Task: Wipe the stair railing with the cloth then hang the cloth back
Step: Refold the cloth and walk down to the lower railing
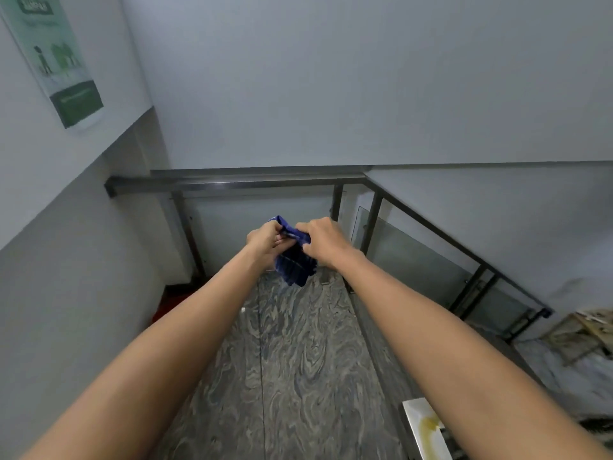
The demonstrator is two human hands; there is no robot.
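Note:
A dark blue checked cloth (pixel 296 258) is bunched between both hands in the middle of the view, its lower part hanging down. My left hand (pixel 265 242) grips its left side and my right hand (pixel 323 242) grips its right side. Both hands are held in front of and below the dark metal stair railing (pixel 232 184), not touching it. The railing runs across the landing's far end, then turns and slopes down to the right (pixel 464 247) over glass panels.
A marbled grey stone floor (pixel 298 360) lies below. A green poster (pixel 56 61) hangs on the left wall. A red object (pixel 166 303) sits at the wall's foot. A white block with a yellow stain (pixel 426 426) is at lower right, clutter (pixel 583 330) beyond the railing.

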